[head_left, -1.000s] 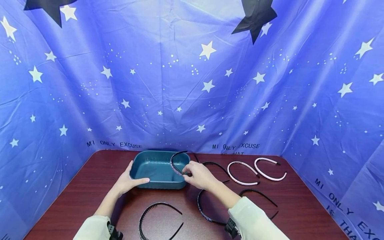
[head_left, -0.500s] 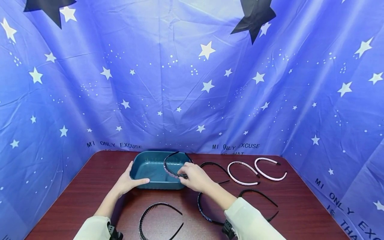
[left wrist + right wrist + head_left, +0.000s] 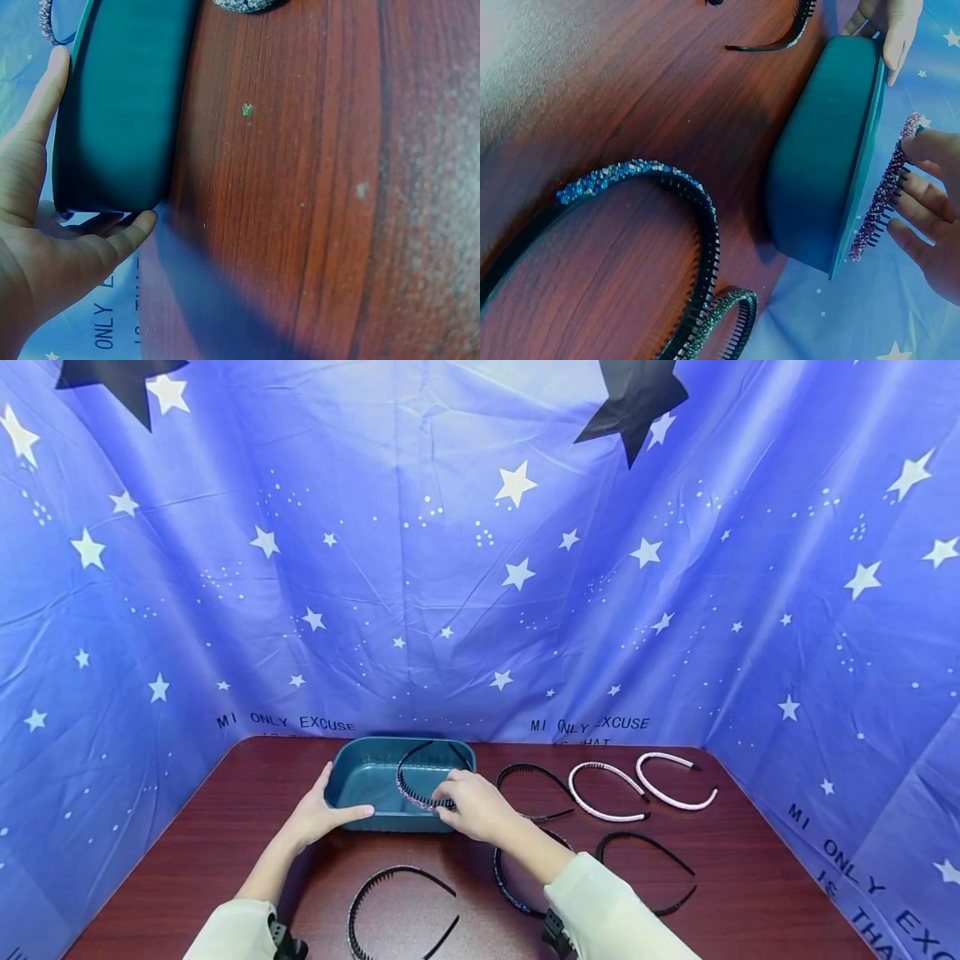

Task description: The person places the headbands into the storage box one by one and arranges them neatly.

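My left hand (image 3: 313, 820) grips the left end of a teal plastic basin (image 3: 405, 823), thumb along the front rim and fingers at the side. In the left wrist view its fingers bend round the basin's corner. The right hand (image 3: 480, 806) pinches a black toothed headband (image 3: 415, 796) covered in pink-purple beads. That headband overlaps the right half of the basin's mouth, its two ends pointing to the back. In the right wrist view the beaded band (image 3: 885, 187) shows just beyond the basin's rim, thumb and fingers on it.
A black headband (image 3: 358, 893) lies in front of the basin. Under and beside the right forearm are a blue-beaded headband (image 3: 504, 885), another dark one (image 3: 532, 768) and a black one (image 3: 645, 839). Two white headbands (image 3: 592, 808) lie at the back right. A starry blue curtain (image 3: 420, 568) borders the table.
The right hand has moved left with the beaded headband, bringing it farther over the basin and lower. The left hand and basin have stayed in place.
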Demonstrator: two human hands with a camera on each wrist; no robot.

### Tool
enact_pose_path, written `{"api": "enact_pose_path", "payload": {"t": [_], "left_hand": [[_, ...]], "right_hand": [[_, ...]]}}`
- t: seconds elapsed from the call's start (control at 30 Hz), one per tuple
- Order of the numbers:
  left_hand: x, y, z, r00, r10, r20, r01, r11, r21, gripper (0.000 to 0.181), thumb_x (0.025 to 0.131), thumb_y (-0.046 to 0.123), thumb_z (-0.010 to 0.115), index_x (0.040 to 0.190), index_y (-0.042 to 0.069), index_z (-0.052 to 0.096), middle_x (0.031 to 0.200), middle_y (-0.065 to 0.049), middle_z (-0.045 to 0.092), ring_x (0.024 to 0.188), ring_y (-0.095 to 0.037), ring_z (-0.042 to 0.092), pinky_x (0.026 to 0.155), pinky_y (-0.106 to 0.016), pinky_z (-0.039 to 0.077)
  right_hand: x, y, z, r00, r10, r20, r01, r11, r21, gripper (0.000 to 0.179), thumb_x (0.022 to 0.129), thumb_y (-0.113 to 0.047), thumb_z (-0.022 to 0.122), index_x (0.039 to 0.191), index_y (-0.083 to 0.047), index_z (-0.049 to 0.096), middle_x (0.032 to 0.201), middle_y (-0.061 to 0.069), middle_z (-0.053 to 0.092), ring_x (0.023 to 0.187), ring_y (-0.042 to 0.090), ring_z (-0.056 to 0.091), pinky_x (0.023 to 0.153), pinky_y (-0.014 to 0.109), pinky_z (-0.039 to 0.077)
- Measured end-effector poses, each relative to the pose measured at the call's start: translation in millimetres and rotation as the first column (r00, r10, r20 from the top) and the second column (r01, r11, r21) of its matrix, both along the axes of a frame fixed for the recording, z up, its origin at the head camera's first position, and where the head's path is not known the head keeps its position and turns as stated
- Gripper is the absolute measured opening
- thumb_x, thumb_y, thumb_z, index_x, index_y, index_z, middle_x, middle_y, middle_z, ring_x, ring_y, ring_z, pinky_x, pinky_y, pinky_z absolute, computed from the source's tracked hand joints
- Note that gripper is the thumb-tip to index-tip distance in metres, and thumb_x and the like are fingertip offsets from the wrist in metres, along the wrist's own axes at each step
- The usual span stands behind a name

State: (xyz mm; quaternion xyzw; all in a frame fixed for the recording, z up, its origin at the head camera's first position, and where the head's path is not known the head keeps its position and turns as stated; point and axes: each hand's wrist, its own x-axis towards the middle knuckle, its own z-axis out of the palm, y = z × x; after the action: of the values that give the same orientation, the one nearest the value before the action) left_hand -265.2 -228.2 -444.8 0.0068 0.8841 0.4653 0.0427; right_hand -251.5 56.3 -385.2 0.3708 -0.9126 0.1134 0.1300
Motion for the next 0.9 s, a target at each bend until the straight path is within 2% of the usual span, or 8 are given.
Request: {"api": "enact_pose_path", "payload": {"t": [0.9], "left_hand": [[1.1,0.5,-0.2,1.0,0.01,0.011,-0.01,1.0,-0.006,0.121,0.072,0.049,0.075,0.151,0.011,-0.009,0.157,-0.021,0.003,0.141,-0.044,0.012,0.108,-0.063,0.022]], "right_hand": [[-11.8,-10.0,-13.7,0.988,-0.11,0.105,0.109,0.994,0.014,0.017,0.087,-0.023,0.064,0.101,-0.018,0.073,0.097,-0.003,0.064,0.089,0.011,0.059,0.073,0.024,0.049]]}}
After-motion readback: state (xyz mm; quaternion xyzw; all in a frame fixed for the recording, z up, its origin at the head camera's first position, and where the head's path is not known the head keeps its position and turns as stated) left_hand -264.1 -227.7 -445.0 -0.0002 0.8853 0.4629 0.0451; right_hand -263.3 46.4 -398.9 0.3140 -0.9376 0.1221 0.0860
